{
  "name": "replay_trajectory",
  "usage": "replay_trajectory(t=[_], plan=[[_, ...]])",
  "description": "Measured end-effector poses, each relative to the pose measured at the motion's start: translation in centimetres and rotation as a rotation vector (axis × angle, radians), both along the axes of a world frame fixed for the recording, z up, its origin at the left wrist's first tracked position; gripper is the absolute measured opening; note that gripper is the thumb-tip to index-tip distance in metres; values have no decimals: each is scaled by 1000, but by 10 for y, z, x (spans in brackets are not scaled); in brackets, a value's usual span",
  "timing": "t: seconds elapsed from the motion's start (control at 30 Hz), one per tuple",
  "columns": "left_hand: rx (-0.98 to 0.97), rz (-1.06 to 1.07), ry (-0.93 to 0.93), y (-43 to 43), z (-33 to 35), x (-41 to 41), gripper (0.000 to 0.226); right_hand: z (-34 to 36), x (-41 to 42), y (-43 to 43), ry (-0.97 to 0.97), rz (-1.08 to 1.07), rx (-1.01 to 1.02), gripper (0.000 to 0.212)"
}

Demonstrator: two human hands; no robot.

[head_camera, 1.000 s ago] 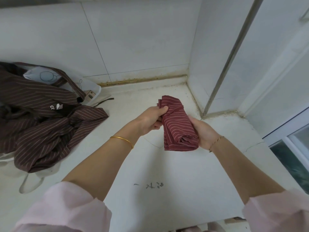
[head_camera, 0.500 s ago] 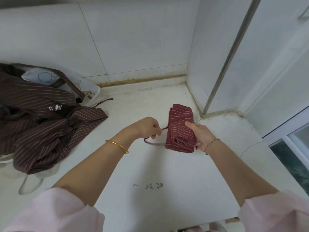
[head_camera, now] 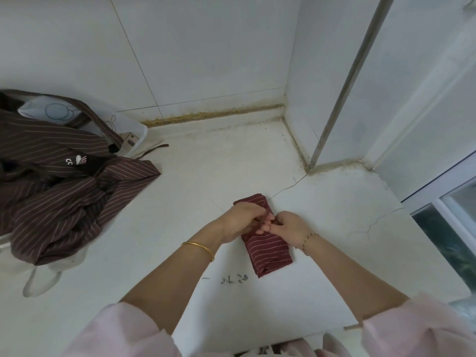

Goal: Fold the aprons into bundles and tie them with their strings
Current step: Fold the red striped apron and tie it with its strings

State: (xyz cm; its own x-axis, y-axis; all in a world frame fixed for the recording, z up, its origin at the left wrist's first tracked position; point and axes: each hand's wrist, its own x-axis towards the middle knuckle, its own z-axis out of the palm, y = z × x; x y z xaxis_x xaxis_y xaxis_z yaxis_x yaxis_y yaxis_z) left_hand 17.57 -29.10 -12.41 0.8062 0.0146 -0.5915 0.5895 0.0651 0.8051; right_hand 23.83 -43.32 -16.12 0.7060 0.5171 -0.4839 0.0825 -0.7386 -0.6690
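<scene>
Head view. Red striped apron bundle (head_camera: 268, 249) lies folded flat on the white counter (head_camera: 180, 207), right of centre, its long axis running from near right to far left. Its far end sits just beside a thin crack (head_camera: 286, 188) in the surface.

Left hand (head_camera: 238, 221) and right hand (head_camera: 291, 225) meet over the bundle's far half, fingertips touching each other. Fingers of both are curled, and both pinch a thin dark string (head_camera: 262, 220) at the bundle's middle. The string is mostly hidden by the fingers, so whether a knot is there cannot be told.

Gold bangle (head_camera: 199, 248) on the left wrist; braided bracelet (head_camera: 307, 239) on the right. Pink sleeves (head_camera: 123, 331) at the near edge.

Pile of brown striped aprons (head_camera: 64, 191) at the left, well apart from the bundle, heaped on a white plastic bag (head_camera: 135, 131). Faint dark scribble (head_camera: 231, 278) on the counter just near of the bundle. Window frame (head_camera: 438, 191) at the far right.
</scene>
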Motion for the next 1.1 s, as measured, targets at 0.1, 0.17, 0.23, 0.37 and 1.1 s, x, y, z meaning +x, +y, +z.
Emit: replay_trajectory(t=[0.1,0.17,0.23,0.37,1.1], plan=[[91,-22,-21,-6,-9,1,24,-4,-5,-8,108,-25,98,32],[318,-145,-101,-8,-12,3,33,0,-8,-11,201,-67,145,22],[515,-306,-219,-9,-13,6,36,4,-8,-14,269,-96,141,18],[771,-502,-346,-14,-19,7,12,9,-6,-20,270,-137,156,19],[715,-206,-316,-21,-18,-1,8,-1,-4,-23,-27,-53,259,26]])
